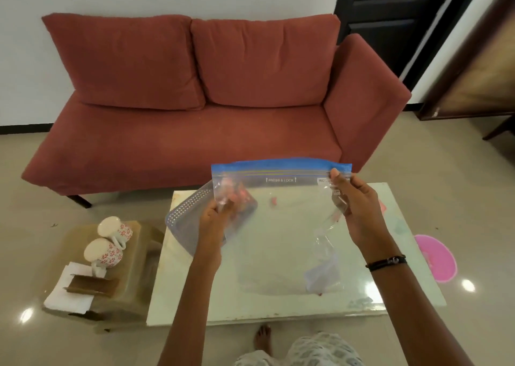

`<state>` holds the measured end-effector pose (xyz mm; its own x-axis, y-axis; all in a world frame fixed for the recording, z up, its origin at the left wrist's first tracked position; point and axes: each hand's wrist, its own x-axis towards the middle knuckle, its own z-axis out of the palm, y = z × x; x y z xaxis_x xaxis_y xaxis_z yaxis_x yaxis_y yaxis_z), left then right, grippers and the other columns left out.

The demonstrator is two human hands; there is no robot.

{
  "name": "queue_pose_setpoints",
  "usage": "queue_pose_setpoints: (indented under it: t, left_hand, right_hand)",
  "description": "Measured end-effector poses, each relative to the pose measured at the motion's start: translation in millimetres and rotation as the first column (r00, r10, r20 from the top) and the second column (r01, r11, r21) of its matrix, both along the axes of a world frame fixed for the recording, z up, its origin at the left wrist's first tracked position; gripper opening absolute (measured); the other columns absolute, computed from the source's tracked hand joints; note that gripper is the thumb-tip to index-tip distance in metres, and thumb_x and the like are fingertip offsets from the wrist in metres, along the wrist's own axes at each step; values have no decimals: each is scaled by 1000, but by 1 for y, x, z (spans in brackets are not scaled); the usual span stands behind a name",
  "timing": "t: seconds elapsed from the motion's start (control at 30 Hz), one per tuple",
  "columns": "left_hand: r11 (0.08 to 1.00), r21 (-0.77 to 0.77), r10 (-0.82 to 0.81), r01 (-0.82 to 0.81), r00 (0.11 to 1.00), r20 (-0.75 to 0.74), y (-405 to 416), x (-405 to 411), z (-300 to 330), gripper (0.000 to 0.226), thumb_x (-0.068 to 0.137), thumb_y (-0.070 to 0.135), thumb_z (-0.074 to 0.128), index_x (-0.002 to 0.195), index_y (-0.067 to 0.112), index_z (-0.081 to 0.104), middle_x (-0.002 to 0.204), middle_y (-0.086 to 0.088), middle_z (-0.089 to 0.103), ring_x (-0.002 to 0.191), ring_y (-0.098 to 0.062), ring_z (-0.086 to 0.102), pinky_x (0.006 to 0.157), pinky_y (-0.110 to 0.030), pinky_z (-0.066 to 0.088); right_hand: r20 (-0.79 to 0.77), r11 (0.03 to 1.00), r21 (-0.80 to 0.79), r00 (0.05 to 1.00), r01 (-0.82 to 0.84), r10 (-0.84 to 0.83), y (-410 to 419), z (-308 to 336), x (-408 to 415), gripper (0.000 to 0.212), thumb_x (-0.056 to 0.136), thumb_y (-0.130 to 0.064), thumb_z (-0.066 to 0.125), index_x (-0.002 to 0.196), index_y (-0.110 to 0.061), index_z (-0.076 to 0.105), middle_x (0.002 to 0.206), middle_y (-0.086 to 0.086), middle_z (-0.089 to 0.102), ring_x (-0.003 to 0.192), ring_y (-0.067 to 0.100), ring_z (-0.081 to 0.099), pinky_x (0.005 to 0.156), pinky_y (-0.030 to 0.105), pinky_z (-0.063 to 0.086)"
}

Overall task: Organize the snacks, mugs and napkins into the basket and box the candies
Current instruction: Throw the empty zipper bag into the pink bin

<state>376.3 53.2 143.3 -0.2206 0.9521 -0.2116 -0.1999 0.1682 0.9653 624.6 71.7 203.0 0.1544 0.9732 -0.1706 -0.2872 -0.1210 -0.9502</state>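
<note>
I hold a clear zip-lock bag [278, 198] with a blue top strip up over the white table [195, 296]. My left hand [214, 220] grips its lower left side, where reddish pieces show blurred through the plastic. My right hand [354, 201] pinches its top right corner at the seal. A grey perforated basket [184, 215] stands tilted on the table behind my left hand. A small pink candy [273, 200] shows through the bag. Two white mugs with red flowers [111, 243] lie on a low stool at the left, beside white napkins [69, 293] in a wooden holder.
A red sofa [195, 100] stands behind the table. A pink round lid [437, 257] lies on the floor at the right. A crumpled clear wrapper [323, 273] rests on the table. My bare foot [263, 340] is under the table's near edge. A dark door [390, 17] is at the back right.
</note>
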Motion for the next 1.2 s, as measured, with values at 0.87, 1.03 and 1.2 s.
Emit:
queue_pose_setpoints:
  t: [0.87,1.03,1.2]
  left_hand:
    - [791,-490,-414,366,910,12,75,400,-141,25,93,-2,43,87,16,59,111,-5,68,71,-12,72,58,-18,51]
    - [541,-707,-214,456,887,409,116,513,-220,37,92,48,45,108,16,54,124,-10,56,78,-28,73,66,-42,59]
    - [364,-737,-427,569,806,411,149,592,-285,67,78,74,41,132,34,40,134,-1,48,114,-35,58,90,-56,45]
  right_hand:
    - [265,920,-390,951,-46,160,9,-183,425,39,91,14,43,101,-11,71,107,-2,73,99,19,70,69,31,57]
    - [541,900,-420,828,115,146,26,-251,521,57,78,28,41,77,-23,66,64,-16,70,65,-13,61,61,7,49]
    - [816,907,-275,577,319,45,36,-319,594,42,67,31,41,90,8,67,79,4,61,70,4,55,63,10,42]
